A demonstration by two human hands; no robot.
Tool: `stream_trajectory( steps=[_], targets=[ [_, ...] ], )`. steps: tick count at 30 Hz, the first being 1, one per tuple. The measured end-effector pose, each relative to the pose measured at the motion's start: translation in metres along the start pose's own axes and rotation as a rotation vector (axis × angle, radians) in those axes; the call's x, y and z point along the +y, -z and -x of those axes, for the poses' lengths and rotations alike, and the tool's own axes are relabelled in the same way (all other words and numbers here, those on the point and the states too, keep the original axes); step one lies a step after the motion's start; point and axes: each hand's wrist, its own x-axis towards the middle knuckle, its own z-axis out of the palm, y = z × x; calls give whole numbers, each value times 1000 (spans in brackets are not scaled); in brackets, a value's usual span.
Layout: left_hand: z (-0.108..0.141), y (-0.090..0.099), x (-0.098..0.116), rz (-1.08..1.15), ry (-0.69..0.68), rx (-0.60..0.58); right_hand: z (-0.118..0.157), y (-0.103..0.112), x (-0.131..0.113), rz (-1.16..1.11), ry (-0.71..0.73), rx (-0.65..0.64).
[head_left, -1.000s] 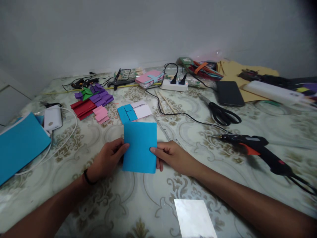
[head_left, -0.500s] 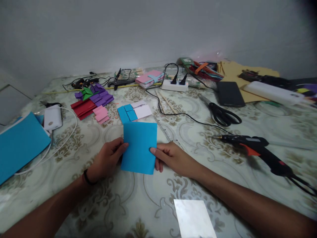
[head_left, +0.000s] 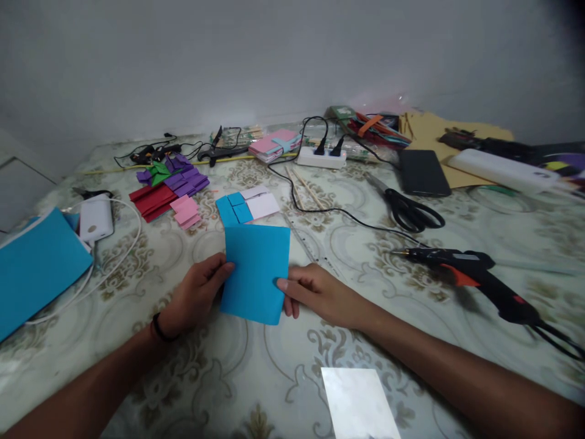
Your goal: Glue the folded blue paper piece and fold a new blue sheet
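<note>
Left hand: thumb over the left edge of a blue sheet, fingers behind, pinching it. Right hand: same grip on the right edge, thumb on the face, fingertips showing past the edge. So both hands grasp the one sheet, midway between them, slightly skewed, broad face toward the camera. Can't tell if its lower edge touches the table. Dark wristband on the left wrist.

Clock centred on the sheet, 12 toward the wall:

- 12: blue and white folded pieces, just past the top edge, partly covered in view. Farther out, pink stack with a light blue band.
- 1: two thin sticks, then white power strip, two black plugs in it.
- 2: clear ruler near the right hand; scissors well out, blades toward the wall; black flat slab beyond.
- 3: black glue gun, red trigger, tip pointing at 9.
- 5: white sheet, flat on the table, well apart from both hands.
- 9: large blue sheets, white cable beside.
- 10: white device; red folded paper.
- 11: pink folded paper, with purple and green pieces behind.
</note>
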Motion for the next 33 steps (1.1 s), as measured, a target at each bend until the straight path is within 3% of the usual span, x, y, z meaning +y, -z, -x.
stream_trajectory(
  steps=[6, 21, 28, 33],
  targets=[
    [-1, 0, 3, -19, -17, -33, -1, 1, 1, 20, -3, -63],
    [0, -2, 4, 8, 28, -72, -3, -2, 3, 84, -59, 62],
    [-1, -1, 2, -10, -18, -2, -2, -1, 3, 22, -30, 10],
    [-1, -1, 3, 63, -22, -49, 0, 0, 1, 15, 2, -20]
  ],
)
